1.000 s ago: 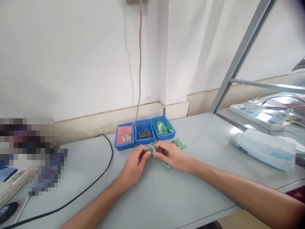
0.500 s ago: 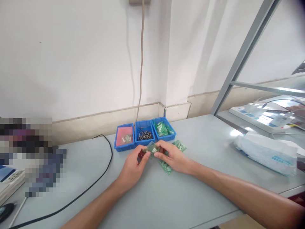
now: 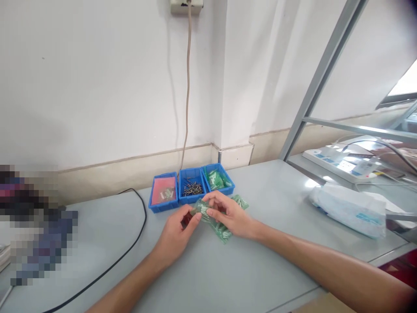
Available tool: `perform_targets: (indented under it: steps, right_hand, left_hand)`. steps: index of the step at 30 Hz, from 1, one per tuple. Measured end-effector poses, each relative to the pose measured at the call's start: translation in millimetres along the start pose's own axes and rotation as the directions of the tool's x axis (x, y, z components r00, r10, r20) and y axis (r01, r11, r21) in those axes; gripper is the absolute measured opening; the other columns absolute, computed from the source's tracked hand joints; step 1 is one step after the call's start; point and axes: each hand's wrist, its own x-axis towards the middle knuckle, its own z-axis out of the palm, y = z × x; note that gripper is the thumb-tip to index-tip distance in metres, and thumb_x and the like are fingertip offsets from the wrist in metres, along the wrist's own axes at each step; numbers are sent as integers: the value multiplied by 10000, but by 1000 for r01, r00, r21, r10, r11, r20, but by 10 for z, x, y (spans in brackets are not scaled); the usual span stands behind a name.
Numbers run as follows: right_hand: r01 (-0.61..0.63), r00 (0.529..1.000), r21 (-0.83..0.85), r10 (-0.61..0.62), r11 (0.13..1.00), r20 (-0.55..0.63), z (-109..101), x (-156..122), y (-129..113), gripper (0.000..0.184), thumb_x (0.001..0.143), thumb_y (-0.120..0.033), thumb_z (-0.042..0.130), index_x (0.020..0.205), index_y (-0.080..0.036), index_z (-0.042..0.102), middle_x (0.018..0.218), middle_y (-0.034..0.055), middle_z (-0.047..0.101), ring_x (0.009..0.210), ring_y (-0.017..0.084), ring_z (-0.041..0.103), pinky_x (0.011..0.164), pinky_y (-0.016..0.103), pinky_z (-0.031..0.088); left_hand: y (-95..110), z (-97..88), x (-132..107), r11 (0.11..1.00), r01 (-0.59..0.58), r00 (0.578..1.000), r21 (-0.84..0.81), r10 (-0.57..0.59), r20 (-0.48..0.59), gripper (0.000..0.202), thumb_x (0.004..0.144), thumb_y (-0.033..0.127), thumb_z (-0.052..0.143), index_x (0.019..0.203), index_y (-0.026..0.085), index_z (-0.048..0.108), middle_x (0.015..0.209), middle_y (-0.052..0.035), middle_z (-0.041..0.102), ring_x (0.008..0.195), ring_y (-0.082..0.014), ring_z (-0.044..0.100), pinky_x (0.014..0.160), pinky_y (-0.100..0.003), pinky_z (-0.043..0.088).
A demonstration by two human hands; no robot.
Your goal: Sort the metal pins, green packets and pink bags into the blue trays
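Note:
Between my two hands is a small green plastic bag [image 3: 202, 209] with pale slim pieces inside. My left hand [image 3: 177, 228] pinches its left edge between thumb and fingers. On the other side, my right hand [image 3: 230, 215] grips the bag with thumb and bent fingers. More green bags [image 3: 223, 234] lie on the table beneath and beside my right hand, partly covered by it. Just beyond my hands stand three blue bins: the left bin [image 3: 163, 208] has pink material and a clear bag, the middle bin [image 3: 191, 199] dark metal pins, the right bin [image 3: 224, 190] green bags.
A black cable [image 3: 128, 243] curves over the grey table [image 3: 208, 278] on the left. At right lies a white plastic package [image 3: 350, 211], near a metal frame post [image 3: 321, 82]. A power strip [image 3: 339, 165] sits behind it. Blurred items fill the far left.
The view has shifted slightly, so most things sit further left. Both hands keep hold of the green bag, which now appears lower and turned, with its pale pieces showing more.

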Motion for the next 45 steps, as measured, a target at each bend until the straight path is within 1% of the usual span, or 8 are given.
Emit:
perform_targets:
  steps: [6,11,15,19,28,33,38,45]
  right_hand:
    - [-25,1000,-24,26,999,2,13,-18,-15,381,1039,-485,681,1334,-278,558,1031,1,598,762,137,534,694,286,475]
    - [-10,999,-8,9,1000,-31,30,-25,-31,277,1063,-468,644,1155,-269,475,831,-49,559,722,148,505,689,299,451]
    - [-22,999,-25,21,999,-48,19,-14,-61,279,1083,-522,587,1060,-259,499,797,-41,539,704,152,499,656,294,454]
    - [-28,1000,-60,27,998,-17,9,-12,-65,322,1075,-551,586,1009,-236,584,835,-14,567,711,149,493,638,284,436]
    - [-12,998,-159,22,987,64,-3,-51,-77,450,1149,-582,360,1023,-231,612,909,12,629,738,150,557,707,297,489]
    - [57,997,-164,-48,985,61,-21,-55,-64,524,1094,-693,414,1054,-221,639,962,47,645,814,182,580,728,310,516]
    - [-24,999,-179,18,984,-37,9,-40,5,354,1073,-587,576,1037,-240,635,833,-1,606,724,165,533,656,293,458]
    - [-77,995,40,79,996,-66,37,1,78,279,1081,-526,589,1172,-263,583,723,-72,466,632,136,469,581,260,411]
  left_hand:
    - [-4,-3,3,1000,-1,1000,-7,1,-21,352,1084,510,555,963,198,662,811,13,580,753,-163,499,693,-265,401]
    - [17,-10,-10,996,-59,998,73,61,-32,337,1094,467,550,920,202,666,839,-8,637,784,-174,549,693,-270,419]
    - [12,5,-56,991,-89,990,102,99,-99,252,1083,391,559,1247,234,669,1066,-68,722,900,-212,637,661,-269,473]
    - [-20,34,-77,970,-186,975,154,201,-91,440,1051,210,508,1482,280,564,1248,-87,701,910,-202,648,723,-292,528]
    - [30,-9,-23,964,-202,978,173,209,-24,191,1085,264,551,1098,245,741,975,-49,655,872,-200,604,759,-306,485]
    - [47,9,-25,972,-157,983,173,171,-69,233,1120,341,513,1061,235,711,1040,-65,636,900,-210,602,765,-309,482]
    - [64,9,-23,979,-123,988,165,136,-73,313,1128,396,494,934,213,658,1026,-63,609,872,-199,587,681,-293,460]
    - [63,-2,-38,942,-273,958,193,284,-31,360,1132,314,481,923,213,756,1356,-92,682,1099,-238,659,980,-392,521]
